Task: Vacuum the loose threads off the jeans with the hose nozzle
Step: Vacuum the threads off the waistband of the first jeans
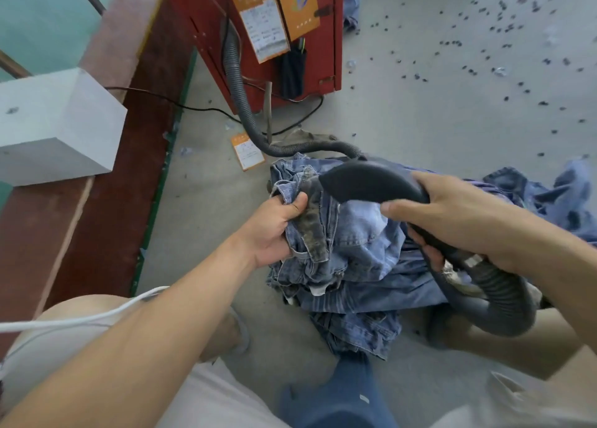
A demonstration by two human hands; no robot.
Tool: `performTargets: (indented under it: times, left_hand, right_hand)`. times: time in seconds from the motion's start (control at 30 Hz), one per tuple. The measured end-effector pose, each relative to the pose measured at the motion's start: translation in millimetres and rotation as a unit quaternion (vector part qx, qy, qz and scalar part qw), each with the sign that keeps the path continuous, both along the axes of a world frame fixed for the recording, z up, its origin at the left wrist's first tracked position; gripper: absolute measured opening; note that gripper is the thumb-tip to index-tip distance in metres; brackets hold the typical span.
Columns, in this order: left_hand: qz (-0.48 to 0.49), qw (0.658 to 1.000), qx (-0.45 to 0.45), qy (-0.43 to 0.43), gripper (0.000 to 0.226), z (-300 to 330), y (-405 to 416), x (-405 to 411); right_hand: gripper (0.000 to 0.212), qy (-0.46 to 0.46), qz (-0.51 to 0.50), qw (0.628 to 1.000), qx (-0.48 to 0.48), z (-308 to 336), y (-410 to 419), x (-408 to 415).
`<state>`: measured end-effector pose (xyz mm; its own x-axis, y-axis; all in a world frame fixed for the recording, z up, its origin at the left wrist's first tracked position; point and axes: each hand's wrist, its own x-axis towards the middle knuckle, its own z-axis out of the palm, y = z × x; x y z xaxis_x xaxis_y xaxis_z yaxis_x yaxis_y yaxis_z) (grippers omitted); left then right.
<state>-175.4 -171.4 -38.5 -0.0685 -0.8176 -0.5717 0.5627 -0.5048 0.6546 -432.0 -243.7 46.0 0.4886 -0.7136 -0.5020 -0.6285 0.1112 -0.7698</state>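
The left hand has a bunched fold of the jeans pinched between thumb and curled fingers, holding the faded denim up off the pile on the concrete floor. A dirty, dark-stained strip of fabric runs just beside that thumb. Over on the other side, the right hand is wrapped around the curved black nozzle, fingers curled under the handle and thumb stretched along its near side. The nozzle's pointed tip sits right at the raised fold, close to the left thumb; whether it actually touches the cloth is hard to tell. Behind the right wrist, the ribbed grey hose loops down and around, and a further length of it snakes across the floor up to the red machine standing at the top of the view. Orange labels are stuck to the machine's front, and another orange card lies on the floor near the hose. More denim is heaped to the right, behind the forearm. Small dark scraps speckle the floor far right. A white block sits at the left, on a reddish platform.
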Motion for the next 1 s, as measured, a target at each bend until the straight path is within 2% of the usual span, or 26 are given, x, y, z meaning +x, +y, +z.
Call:
performTargets:
  times: [0.07,0.17,0.23,0.37,0.53,0.6,0.7,0.77,0.87,0.93,1.0]
  left_hand:
    - [-0.015,0.999,-0.006,-0.031,0.038,-1.4,0.5,2.7]
    - [-0.028,0.996,-0.004,-0.080,0.042,-7.2,2.3,4.7]
    - [-0.028,0.996,-0.004,-0.087,0.041,-7.6,3.0,5.5]
    - [-0.045,0.997,-0.009,-0.068,0.047,-5.9,4.9,9.1]
    - [-0.044,0.997,0.024,-0.054,0.054,-5.5,4.2,8.3]
    - [-0.032,0.998,0.014,-0.043,0.047,-3.1,2.1,10.5]
    - [-0.032,0.999,-0.008,-0.003,0.038,-2.2,1.5,11.7]
    - [-0.035,0.999,-0.009,0.003,0.041,-0.5,2.3,10.0]
    - [-0.019,1.000,-0.011,0.010,0.043,2.9,0.0,9.9]
    - [-0.002,1.000,-0.012,0.026,0.032,5.0,-5.1,12.7]
    - [0.009,1.000,0.002,0.030,0.033,4.7,-9.7,15.1]
  right_hand:
    - [0.012,0.008,0.020,1.000,0.000,-1.7,1.9,13.2]
    - [0.021,-0.008,-0.080,0.997,0.008,-1.9,-12.0,21.3]
    - [0.022,-0.012,-0.079,0.996,0.032,5.9,-18.6,9.1]
    - [0.014,0.030,0.040,0.998,0.027,9.5,-6.7,7.1]
    - [0.017,0.026,-0.038,0.997,-0.056,-0.2,-14.3,15.5]
    - [0.015,0.024,-0.015,0.997,-0.070,7.7,-13.3,2.1]
    - [0.014,0.063,0.071,0.992,-0.086,11.8,-0.4,4.8]
    - [0.014,0.072,0.061,0.990,-0.107,0.5,-2.2,17.0]
    - [0.015,0.068,-0.014,0.991,-0.116,-4.6,-11.9,15.5]
    - [0.014,0.065,0.002,0.989,-0.132,2.5,-11.1,0.6]
    - [0.014,0.060,0.060,0.990,-0.116,11.1,0.3,-3.1]
